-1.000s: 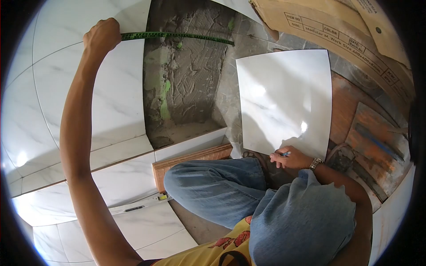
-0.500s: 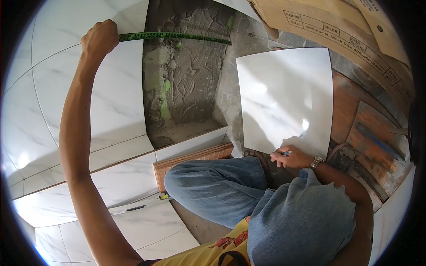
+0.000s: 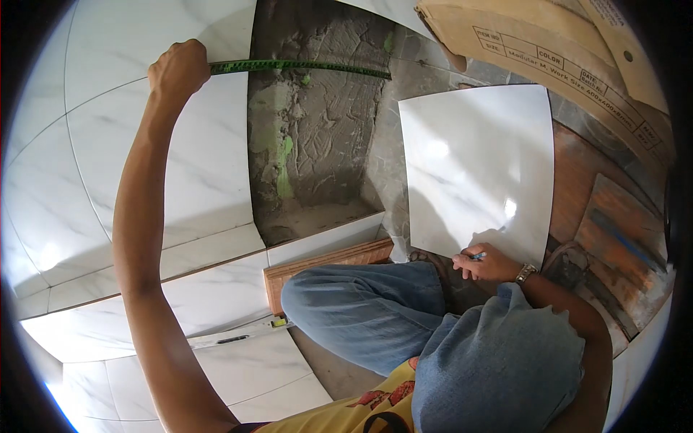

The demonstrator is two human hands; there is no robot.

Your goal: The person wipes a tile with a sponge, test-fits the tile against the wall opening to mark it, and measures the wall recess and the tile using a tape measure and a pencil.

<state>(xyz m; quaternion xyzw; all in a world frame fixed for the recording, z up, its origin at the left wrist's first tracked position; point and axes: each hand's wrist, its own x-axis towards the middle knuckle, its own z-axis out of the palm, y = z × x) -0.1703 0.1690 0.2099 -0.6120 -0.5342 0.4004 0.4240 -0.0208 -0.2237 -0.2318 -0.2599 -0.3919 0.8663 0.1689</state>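
Note:
My left hand (image 3: pixel 179 68) is closed at the upper left, against the white marbled wall tiles (image 3: pixel 206 144). From it a green tape measure (image 3: pixel 296 65) stretches to the right across a bare patch of rough grey mortar (image 3: pixel 328 137). Its far end reaches the grey surface beyond the patch. At the lower edge of a loose white tile (image 3: pixel 476 166), my right hand (image 3: pixel 492 264) is closed around a slim blue-tipped pen (image 3: pixel 478 256). Most of the pen is hidden by the fingers.
A cardboard tile box (image 3: pixel 520 50) stands at the upper right. Beside the loose tile lie a brown board (image 3: pixel 567 173) and a stained plate with a blue strip (image 3: pixel 621 231). A spirit level (image 3: pixel 238 333) rests at lower left, near stacked brown tiles (image 3: pixel 328 263) by my knee.
The whole view has shifted, so everything sits slightly further right and lower. Both hands keep their hold, and the tape still spans the mortar patch.

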